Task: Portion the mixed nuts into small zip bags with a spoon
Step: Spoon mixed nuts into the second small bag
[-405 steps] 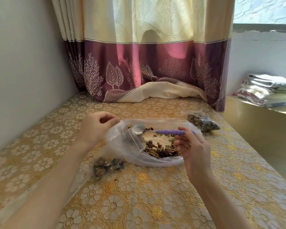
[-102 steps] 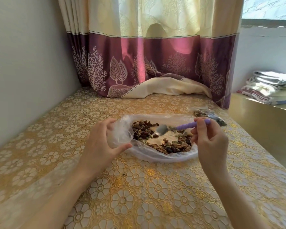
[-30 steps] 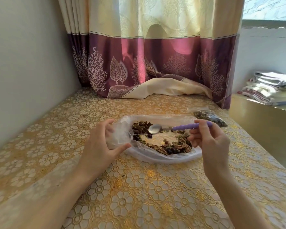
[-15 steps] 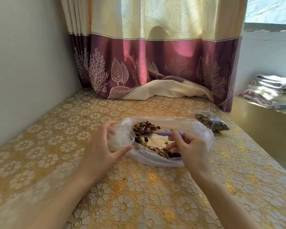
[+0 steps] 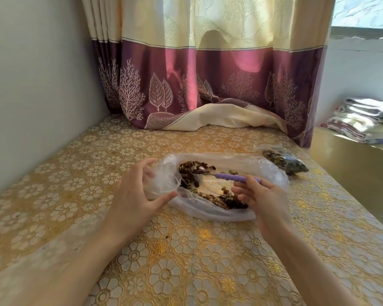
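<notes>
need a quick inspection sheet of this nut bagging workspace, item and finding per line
surface: gold floral tablecloth.
job's things: large clear bag lies open with mixed nuts inside; purple-handled spoon has its bowl in the nuts; small zip bag looks empty; filled zip bag lies far right.
clutter: nothing seen.
grippers: left hand holds the small zip bag; right hand holds the spoon.
cables: nothing seen.
surroundings: curtain behind, folded towels right.
</notes>
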